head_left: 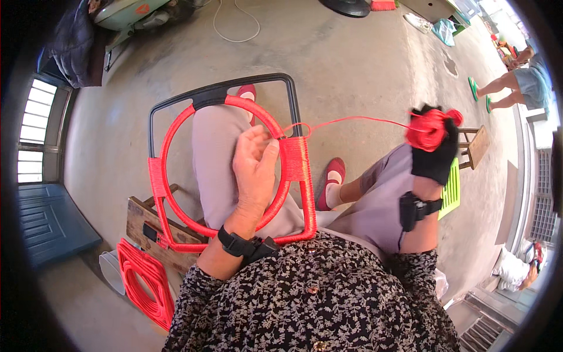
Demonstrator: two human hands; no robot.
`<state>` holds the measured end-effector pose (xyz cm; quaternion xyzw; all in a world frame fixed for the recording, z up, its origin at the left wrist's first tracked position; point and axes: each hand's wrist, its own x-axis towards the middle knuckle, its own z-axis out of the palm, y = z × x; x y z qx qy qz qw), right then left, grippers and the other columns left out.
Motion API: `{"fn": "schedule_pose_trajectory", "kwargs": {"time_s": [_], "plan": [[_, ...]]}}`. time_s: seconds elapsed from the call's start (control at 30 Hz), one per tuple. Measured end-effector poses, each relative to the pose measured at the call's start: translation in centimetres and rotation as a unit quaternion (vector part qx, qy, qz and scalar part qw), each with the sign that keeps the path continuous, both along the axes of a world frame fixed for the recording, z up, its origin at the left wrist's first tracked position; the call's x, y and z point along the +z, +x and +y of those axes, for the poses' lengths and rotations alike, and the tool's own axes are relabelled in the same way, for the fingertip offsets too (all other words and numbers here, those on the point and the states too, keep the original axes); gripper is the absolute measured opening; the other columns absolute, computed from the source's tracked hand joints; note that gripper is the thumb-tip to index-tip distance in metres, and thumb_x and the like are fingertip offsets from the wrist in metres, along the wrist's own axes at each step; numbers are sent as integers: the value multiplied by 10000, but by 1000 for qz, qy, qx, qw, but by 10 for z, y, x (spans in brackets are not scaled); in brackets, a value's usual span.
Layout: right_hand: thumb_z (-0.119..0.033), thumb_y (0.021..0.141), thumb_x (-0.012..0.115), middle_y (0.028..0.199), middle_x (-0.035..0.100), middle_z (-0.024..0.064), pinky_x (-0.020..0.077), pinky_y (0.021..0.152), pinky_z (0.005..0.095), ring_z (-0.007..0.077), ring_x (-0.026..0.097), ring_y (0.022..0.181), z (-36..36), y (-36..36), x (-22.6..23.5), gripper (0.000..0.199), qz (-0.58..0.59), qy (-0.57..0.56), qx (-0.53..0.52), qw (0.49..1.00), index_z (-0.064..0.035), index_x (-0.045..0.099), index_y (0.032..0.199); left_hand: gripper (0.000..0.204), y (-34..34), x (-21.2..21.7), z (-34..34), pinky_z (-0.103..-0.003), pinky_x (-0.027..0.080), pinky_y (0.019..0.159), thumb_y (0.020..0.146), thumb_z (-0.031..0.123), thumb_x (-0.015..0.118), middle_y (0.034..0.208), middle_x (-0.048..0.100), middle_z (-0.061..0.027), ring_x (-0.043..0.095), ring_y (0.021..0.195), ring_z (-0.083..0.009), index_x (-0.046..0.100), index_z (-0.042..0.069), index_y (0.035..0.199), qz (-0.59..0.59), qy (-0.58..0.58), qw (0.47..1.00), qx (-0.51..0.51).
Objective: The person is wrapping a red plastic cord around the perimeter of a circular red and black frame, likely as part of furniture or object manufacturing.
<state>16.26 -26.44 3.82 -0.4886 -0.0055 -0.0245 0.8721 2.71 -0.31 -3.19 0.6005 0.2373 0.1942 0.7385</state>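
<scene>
A black metal frame [218,91] with a round ring inside rests on my lap, and much of it is wrapped in red cord [294,159]. My left hand [253,170] is bare and lies inside the ring, fingertips pressed to the wrapped bar on the right. My right hand [435,154] wears a black glove and grips a ball of red cord [427,128], held out to the right. A taut strand [352,121] runs from the ball back to the wrapped bar.
A finished red-wrapped frame [143,281] lies on the floor at my lower left beside a wooden stool [141,218]. A green mesh piece [451,189] and a small wooden stool [474,145] sit to the right. Another person's legs [498,88] are at the upper right.
</scene>
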Motion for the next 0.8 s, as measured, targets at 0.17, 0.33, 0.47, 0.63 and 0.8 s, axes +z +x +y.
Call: {"fn": "schedule_pose_trajectory", "kwargs": {"time_s": [0.17,0.33,0.47,0.63,0.8], "plan": [[-219,913,524,1002,610,148,420,986,446,294,583,981,-73,36,-39,294,-1,104,86,991,-13,530,1122,197,2,0,0,-250,508,744,937,75,529,986,633,-49,614,844,-109,538,4,1120,19,-166,985,-46],[-239,925,549,836,610,35,490,751,281,150,603,776,14,6,-74,210,115,-138,231,956,-68,591,1040,153,1,-7,1,-247,518,732,943,97,537,962,635,-40,625,827,-111,560,27,1077,28,-193,980,-49],[-217,913,571,836,639,44,496,704,260,116,621,755,90,-20,-56,358,112,-232,458,851,-6,565,1202,122,-1,-1,0,-227,507,696,937,104,552,927,641,-28,618,791,-95,576,35,1034,43,-192,979,-50],[-227,895,590,866,673,102,501,711,281,144,638,763,76,-7,-74,294,-77,-332,464,818,20,590,1054,106,1,0,-2,-209,493,660,932,112,564,904,644,-19,608,756,-80,583,42,1009,54,-188,980,-35],[-218,906,563,942,658,145,499,656,299,161,611,717,81,-15,-70,196,159,-87,377,908,-26,549,947,121,1,1,0,-241,509,700,927,107,573,901,657,-40,621,771,-91,583,15,1006,41,-191,979,-61]]}}
